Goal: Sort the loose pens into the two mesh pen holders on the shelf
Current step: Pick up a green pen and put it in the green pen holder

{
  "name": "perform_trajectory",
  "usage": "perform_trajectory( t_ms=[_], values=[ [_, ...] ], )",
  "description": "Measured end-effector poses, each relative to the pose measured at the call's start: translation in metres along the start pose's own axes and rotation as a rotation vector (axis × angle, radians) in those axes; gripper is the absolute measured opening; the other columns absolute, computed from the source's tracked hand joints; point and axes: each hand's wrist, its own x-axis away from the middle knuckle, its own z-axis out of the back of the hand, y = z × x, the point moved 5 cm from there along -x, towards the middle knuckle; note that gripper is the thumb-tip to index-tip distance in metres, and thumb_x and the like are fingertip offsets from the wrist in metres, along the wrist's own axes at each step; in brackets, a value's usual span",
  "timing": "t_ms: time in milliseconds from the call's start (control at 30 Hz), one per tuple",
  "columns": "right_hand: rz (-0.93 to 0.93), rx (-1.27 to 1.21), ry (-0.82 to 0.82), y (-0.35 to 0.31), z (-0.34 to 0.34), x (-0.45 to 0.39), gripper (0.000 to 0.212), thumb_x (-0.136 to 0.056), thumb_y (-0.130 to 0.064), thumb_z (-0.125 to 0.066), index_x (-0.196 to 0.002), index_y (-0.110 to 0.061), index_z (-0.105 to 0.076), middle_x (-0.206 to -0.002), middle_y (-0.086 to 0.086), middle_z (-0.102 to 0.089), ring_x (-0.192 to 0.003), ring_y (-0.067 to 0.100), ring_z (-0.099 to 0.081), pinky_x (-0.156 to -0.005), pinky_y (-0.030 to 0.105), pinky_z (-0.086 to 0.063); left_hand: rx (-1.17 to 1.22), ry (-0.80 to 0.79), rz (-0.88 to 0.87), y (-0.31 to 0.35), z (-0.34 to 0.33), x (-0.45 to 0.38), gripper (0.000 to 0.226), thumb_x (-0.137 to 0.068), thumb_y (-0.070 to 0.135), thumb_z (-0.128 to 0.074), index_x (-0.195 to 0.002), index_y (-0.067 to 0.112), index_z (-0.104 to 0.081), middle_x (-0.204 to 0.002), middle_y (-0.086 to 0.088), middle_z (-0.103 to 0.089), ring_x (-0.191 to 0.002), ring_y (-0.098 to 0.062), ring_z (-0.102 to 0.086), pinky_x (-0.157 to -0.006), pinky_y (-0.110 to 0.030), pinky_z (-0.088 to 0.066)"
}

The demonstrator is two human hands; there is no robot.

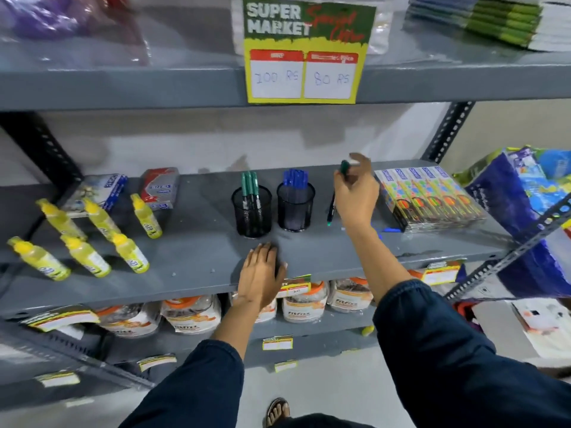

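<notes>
On the grey metal shelf [200,254] stand two black mesh holders: the left holder [252,211] with green pens, the right holder [295,208] with blue ones. The right hand [355,193] pinches a green-capped pen [344,167] beside the right holder; dropped there, it would land among the blues. The left hand [261,273], fingers together, rests flat on the shelf edge. A loose pen [331,208] lies under the right hand and could get nudged and roll.
</notes>
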Motion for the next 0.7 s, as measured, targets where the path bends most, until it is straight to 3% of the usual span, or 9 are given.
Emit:
perform_trajectory(
  t_ms=[133,233,333,467,567,700],
  values=[
    [0.071,-0.177,0.002,-0.039,-0.034,-0.007,0.031,-0.088,-0.006,-0.054,-0.118,-0.011,-0.054,-0.081,0.001,-0.06,-0.068,0.017,-0.058,-0.061,0.017,-0.047,-0.003,0.037,0.086,-0.035,0.014,0.012,0.062,-0.088,0.043,-0.025,-0.121,-0.003,-0.049,-0.126,-0.024,-0.055,-0.122,-0.037,-0.046,-0.107,-0.047,-0.029],
    [0.068,-0.243,-0.112,-0.056,-0.072,-0.007,0.027,-0.089,-0.004,-0.054,-0.116,-0.008,-0.055,-0.083,0.001,-0.06,-0.073,0.018,-0.058,-0.067,0.024,-0.05,-0.008,0.047,0.205,-0.066,0.027,0.015,0.05,-0.093,0.036,-0.041,-0.125,-0.003,-0.045,-0.131,-0.024,-0.05,-0.125,-0.038,-0.04,-0.109,-0.046,-0.026],
    [0.108,-0.179,-0.256,-0.062,-0.11,-0.001,0.027,-0.09,-0.006,-0.055,-0.117,-0.008,-0.056,-0.089,0.009,-0.066,-0.076,0.019,-0.06,-0.072,0.03,-0.054,-0.009,0.05,0.251,-0.084,0.035,0.009,0.052,-0.092,0.033,-0.047,-0.127,-0.004,-0.041,-0.134,-0.025,-0.046,-0.128,-0.039,-0.035,-0.111,-0.046,-0.022],
    [0.13,-0.022,-0.406,-0.046,-0.152,0.012,0.029,-0.089,-0.006,-0.059,-0.117,-0.01,-0.059,-0.098,0.016,-0.067,-0.078,0.025,-0.063,-0.081,0.041,-0.056,0.02,0.042,0.25,-0.089,0.034,0.005,0.062,-0.087,0.041,-0.038,-0.13,-0.003,-0.038,-0.138,-0.024,-0.043,-0.131,-0.038,-0.032,-0.112,-0.046,-0.02],
    [0.149,0.085,-0.509,-0.031,-0.17,0.021,0.031,-0.088,-0.009,-0.06,-0.119,-0.01,-0.058,-0.094,0.012,-0.061,-0.08,0.022,-0.057,-0.081,0.034,-0.052,0.029,0.071,0.249,-0.09,0.033,0.006,0.062,-0.084,0.042,-0.04,-0.129,-0.001,-0.041,-0.135,-0.023,-0.046,-0.128,-0.038,-0.035,-0.111,-0.046,-0.023],
    [0.152,0.197,-0.577,-0.019,-0.182,0.026,0.033,-0.089,-0.007,-0.06,-0.122,-0.009,-0.057,-0.113,0.018,-0.061,-0.083,0.02,-0.056,-0.087,0.034,-0.049,0.049,0.096,0.244,-0.093,0.033,0.006,0.06,-0.084,0.041,-0.044,-0.127,0.0,-0.045,-0.131,-0.022,-0.05,-0.125,-0.038,-0.04,-0.109,-0.046,-0.026]
  ],
)
